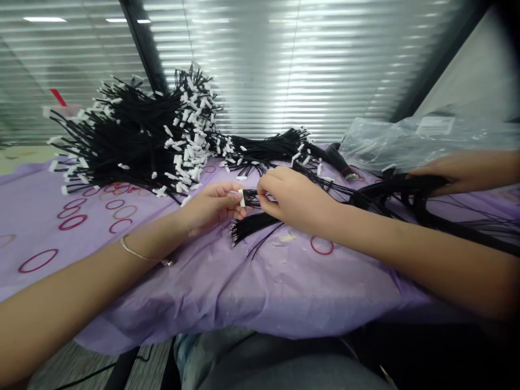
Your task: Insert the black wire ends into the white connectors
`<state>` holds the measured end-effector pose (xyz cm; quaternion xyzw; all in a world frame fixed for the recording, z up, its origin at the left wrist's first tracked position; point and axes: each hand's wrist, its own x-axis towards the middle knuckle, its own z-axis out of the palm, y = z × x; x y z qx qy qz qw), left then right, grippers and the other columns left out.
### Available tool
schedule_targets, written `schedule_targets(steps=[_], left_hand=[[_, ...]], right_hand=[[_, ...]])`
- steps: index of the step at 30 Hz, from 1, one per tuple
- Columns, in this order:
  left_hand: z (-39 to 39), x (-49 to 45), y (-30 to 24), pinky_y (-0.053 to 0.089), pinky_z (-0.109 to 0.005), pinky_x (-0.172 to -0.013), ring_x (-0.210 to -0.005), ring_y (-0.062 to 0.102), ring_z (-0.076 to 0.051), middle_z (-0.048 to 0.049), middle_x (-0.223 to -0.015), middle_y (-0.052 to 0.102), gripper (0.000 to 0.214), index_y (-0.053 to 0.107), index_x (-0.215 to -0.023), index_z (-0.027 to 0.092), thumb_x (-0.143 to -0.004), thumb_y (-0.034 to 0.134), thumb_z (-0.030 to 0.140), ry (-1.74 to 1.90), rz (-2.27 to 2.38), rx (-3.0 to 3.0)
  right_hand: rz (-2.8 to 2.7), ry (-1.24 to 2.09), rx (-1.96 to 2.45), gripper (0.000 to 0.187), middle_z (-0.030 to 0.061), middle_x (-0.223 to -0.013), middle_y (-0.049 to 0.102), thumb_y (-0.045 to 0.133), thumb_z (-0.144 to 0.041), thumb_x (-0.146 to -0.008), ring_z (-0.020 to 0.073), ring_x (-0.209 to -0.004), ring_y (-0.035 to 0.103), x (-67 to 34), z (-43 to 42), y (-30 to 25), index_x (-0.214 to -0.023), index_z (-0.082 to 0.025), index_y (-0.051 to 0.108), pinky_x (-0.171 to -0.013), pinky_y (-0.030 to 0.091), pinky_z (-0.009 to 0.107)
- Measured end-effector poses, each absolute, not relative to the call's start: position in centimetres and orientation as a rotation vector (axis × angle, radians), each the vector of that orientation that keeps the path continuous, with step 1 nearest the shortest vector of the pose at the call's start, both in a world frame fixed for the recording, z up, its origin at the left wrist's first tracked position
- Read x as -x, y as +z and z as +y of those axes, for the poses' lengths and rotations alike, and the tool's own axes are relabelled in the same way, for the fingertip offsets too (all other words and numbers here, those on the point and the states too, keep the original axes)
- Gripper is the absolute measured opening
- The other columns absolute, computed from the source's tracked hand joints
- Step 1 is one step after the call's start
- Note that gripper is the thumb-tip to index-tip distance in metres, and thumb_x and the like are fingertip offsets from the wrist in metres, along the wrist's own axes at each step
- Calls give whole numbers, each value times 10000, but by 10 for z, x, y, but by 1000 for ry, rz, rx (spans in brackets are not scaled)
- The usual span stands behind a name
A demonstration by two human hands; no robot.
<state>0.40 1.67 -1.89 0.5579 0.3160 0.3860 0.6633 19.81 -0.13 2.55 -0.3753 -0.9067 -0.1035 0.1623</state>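
Between the fingertips of my left hand (215,206) is a white connector (242,197), held near the middle of the table. Thin black wires (252,199) run from the connector toward my right hand (292,195). My right hand is closed in a pinch on these wires, just right of the connector. Below the two hands lies a bundle of black wires (254,227) with bare metal ends at its left tip. A few loose wires stick out under it.
A large heap of black cables (138,130) with white connectors stands at the back left. Rubber bands (73,222) lie on the purple table cover (162,309). Another person's hand (459,173) rests on black cables at right, near a clear plastic bag (382,141). Behind are window blinds (260,65).
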Motion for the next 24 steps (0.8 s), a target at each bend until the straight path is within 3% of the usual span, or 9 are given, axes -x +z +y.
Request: schedule_targets(steps=[8, 24], left_hand=[[16, -4, -19, 491, -188, -603, -598, 615, -89, -30, -709, 640, 244, 566, -933, 109, -756, 674, 238, 872, 768, -1252], [14, -6, -18, 509, -179, -606, -582, 634, -94, -47, -636, 661, 205, 545, -816, 104, -746, 700, 218, 877, 737, -1194]], right_hand=[[-2650, -363, 995, 177, 95, -864, 594, 484, -159, -892, 193, -823, 475, -199, 4, 21, -859, -79, 638, -759, 323, 297], [-2608, -527, 972, 175, 95, -875, 571, 448, -151, -904, 209, -818, 441, -197, 10, 2, -861, -95, 608, -733, 292, 319]])
